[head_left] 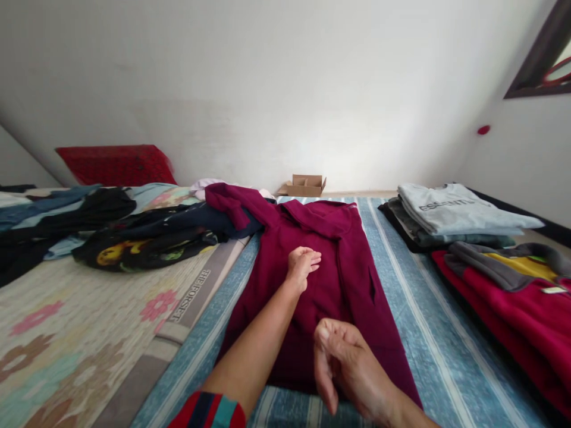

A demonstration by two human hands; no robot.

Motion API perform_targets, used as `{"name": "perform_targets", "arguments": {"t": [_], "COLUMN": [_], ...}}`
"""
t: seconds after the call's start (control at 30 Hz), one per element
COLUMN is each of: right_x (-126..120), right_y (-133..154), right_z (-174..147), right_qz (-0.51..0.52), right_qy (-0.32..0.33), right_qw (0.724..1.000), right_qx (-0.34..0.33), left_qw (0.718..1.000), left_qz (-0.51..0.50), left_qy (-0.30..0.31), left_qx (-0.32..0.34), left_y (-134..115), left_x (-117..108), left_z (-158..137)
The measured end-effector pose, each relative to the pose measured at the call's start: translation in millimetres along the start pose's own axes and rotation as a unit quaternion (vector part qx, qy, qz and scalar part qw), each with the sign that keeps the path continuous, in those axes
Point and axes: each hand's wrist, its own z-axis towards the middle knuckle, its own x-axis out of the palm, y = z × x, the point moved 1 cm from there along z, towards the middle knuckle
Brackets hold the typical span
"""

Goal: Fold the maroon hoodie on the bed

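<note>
A maroon hooded sweatshirt (276,309) lies flat, its collar end away from me and its hem near me. One sleeve stretches to the upper left over other clothes; the other appears laid down along the right side of the body. My left hand (303,264) is over the middle of the sweatshirt, its fingers straight and close together. Nearer the hem is my right hand (350,362), with loosely curled fingers and the thumb against the index finger. No cloth shows in its grip. Whether it touches the sweatshirt is unclear.
Beneath lies a blue striped sheet (428,333). Folded clothes stand at right: a grey stack (464,208) and a red pile (513,303). Loose dark clothes (147,238) cover a floral mat (111,321) at left. A cardboard box (306,187) sits by the wall.
</note>
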Motion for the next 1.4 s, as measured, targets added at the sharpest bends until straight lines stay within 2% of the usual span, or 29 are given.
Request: {"name": "perform_targets", "arguments": {"t": [0.07,0.23,0.33,0.67,1.4], "right_x": [3.4,8.6,11.9,15.6,19.7], "right_y": [-1.8,-2.8,-3.8,-22.6,-23.8], "right_z": [-4.2,-11.2,-13.6,-20.8,-26.3], "right_qz": [-0.011,0.023,0.034,0.042,0.044], "right_qy": [-0.013,0.033,0.036,0.006,0.057], "right_qw": [1.000,0.999,0.998,0.996,0.990], "right_qx": [0.006,0.032,0.038,0.074,0.124], "left_qw": [1.000,1.000,1.000,0.999,0.998], "left_qz": [0.004,0.000,-0.004,-0.008,-0.014], "left_qy": [0.006,0.010,0.018,0.036,0.046], "left_qx": [0.000,0.009,0.018,0.032,0.032], "left_y": [6.4,21.0,24.2,27.9,29.2], "left_x": [-1.8,-3.6,-3.7,-4.0,-2.9], "left_z": [-4.0,-6.6,-6.0,-5.5,-5.5]}}
